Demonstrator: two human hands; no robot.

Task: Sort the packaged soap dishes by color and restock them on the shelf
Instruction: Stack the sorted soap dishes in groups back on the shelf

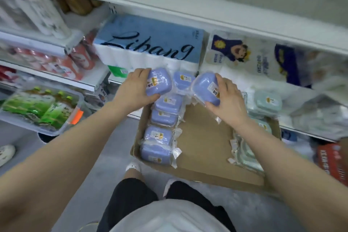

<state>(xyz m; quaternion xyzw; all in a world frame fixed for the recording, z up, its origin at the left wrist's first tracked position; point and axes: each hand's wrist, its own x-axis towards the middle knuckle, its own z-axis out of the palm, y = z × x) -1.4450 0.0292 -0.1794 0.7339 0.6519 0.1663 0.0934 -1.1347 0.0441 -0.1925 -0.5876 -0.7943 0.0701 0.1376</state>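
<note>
My left hand (134, 88) grips a blue packaged soap dish (160, 83) at the shelf's front edge. My right hand (226, 100) grips another blue soap dish (204, 87), tilted on its side. Between them a third blue dish (182, 80) rests on the shelf. Several blue dishes (160, 133) lie in a row along the left side of a cardboard box (203, 147). Pale green soap dishes (246, 152) lie along the box's right side, partly hidden by my right forearm. More green dishes (266, 102) are stacked on the shelf at the right.
Behind the dishes stand a blue tissue pack (150, 43) and a white cartoon-printed pack (254, 58). A clear bin of green bottles (41, 109) sits at lower left. A white shelf board (188, 11) overhangs above. A red package (331, 162) is at the right.
</note>
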